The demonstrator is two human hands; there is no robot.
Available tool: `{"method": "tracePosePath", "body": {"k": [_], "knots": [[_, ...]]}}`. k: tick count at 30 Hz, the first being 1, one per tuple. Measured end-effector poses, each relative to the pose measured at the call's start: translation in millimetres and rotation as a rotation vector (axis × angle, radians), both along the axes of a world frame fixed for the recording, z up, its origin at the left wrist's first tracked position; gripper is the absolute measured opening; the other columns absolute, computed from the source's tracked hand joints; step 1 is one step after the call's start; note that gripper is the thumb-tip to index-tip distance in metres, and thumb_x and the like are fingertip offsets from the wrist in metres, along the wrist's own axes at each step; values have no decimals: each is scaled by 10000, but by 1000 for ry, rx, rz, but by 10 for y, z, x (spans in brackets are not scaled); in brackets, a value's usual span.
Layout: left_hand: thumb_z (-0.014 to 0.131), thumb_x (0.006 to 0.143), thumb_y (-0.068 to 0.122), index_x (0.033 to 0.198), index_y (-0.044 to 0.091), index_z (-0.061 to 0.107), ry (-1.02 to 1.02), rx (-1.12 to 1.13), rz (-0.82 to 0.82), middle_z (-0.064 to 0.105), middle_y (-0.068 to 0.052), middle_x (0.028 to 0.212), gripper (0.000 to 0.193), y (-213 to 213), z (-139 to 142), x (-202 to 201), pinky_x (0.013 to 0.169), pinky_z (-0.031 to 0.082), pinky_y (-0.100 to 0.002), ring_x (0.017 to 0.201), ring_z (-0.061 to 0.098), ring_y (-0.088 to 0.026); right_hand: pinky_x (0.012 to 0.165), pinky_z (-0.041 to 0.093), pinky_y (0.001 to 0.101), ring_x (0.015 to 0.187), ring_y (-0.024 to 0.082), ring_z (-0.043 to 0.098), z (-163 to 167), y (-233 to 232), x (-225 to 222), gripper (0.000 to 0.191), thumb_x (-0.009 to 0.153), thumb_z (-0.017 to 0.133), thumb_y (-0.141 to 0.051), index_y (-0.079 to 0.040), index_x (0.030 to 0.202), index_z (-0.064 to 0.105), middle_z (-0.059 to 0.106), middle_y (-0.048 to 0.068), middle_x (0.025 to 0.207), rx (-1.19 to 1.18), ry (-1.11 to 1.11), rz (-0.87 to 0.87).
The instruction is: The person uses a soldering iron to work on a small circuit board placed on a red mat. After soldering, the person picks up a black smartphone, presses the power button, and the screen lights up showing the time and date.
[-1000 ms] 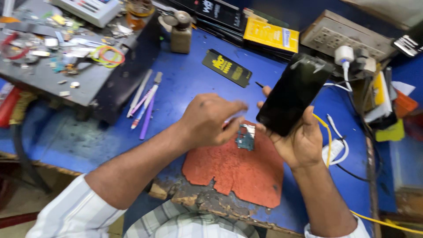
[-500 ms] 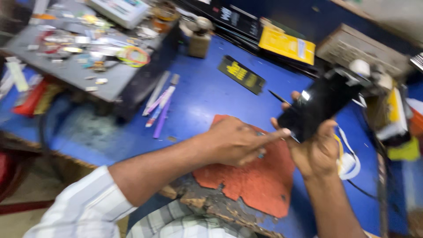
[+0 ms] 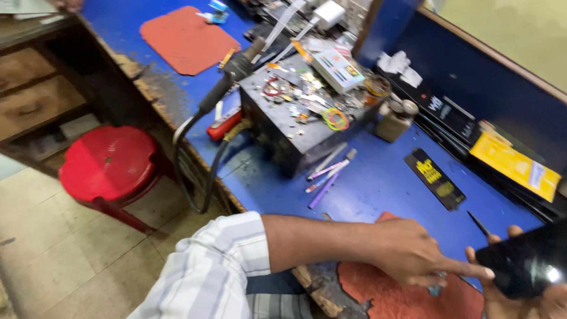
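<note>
Step in hand: I judge this as work at the edge of the black phone (image 3: 527, 264), held up for the other hand to reach.
Left hand (image 3: 413, 254): I see it stretched across the body, forefinger out straight, its tip touching or just short of the phone's near edge. The other fingers curl under; whether they pinch a small tool I cannot tell.
Right hand (image 3: 520, 298): it cradles the phone from below, fingertips wrapped over the upper edge, palm mostly cut off by the frame.
Phone position: just right of my left fingertip, above the red mat (image 3: 407, 295), lifted off the blue bench (image 3: 378, 183).
Phone axis: long axis runs from lower left to upper right, dark glass facing up toward the camera, far end out of frame.
Next move, as I judge it: a steady right-hand hold and a fine, small touch from the left forefinger at that edge.
Beyond the left hand: pens and tweezers (image 3: 328, 171) lie loose on the bench, with a cluttered grey box (image 3: 295, 127) further off.
Left of my forearm: a red stool (image 3: 106, 162) on the floor.
</note>
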State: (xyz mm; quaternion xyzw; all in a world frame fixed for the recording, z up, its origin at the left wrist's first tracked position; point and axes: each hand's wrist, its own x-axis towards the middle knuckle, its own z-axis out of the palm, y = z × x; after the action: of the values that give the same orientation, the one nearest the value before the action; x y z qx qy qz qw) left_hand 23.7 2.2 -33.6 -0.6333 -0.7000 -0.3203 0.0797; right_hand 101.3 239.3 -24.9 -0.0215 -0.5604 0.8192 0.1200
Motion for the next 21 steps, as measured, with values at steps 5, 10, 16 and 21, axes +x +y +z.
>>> {"method": "tracePosePath", "body": {"k": [5,10,16,21], "knots": [[592,991,387,1637,402,146,6,-48,32,632,-61,591,785,81,-59,-19,487,556,-440,483,669,-267,1093,273,743,1425,414,498,-226,211,-214,737,1023,478,-583,-165,1625,407,464,146,1604,-476,105,192],[586,1005,386,1611,367,206,26,-11,26,628,-53,584,716,101,-58,-21,473,535,-430,485,655,-259,973,263,851,1315,570,522,-146,208,-400,637,1153,458,-571,-42,1507,489,546,285,1455,-1054,54,466],[608,1073,294,1622,294,222,156,314,438,591,-50,1210,672,-123,281,-274,908,463,-424,1077,559,-214,1133,340,664,1362,290,480,-75,9,-504,527,1185,382,-633,-259,1553,432,513,57,1492,67,-341,-116],[726,939,408,1657,272,181,145,190,960,171,-105,1753,911,-300,436,-466,1327,119,-663,1640,122,-381,1121,364,662,1350,295,498,-23,-82,-556,544,1158,421,-612,-234,1548,435,523,66,1488,100,-344,-176]]}}
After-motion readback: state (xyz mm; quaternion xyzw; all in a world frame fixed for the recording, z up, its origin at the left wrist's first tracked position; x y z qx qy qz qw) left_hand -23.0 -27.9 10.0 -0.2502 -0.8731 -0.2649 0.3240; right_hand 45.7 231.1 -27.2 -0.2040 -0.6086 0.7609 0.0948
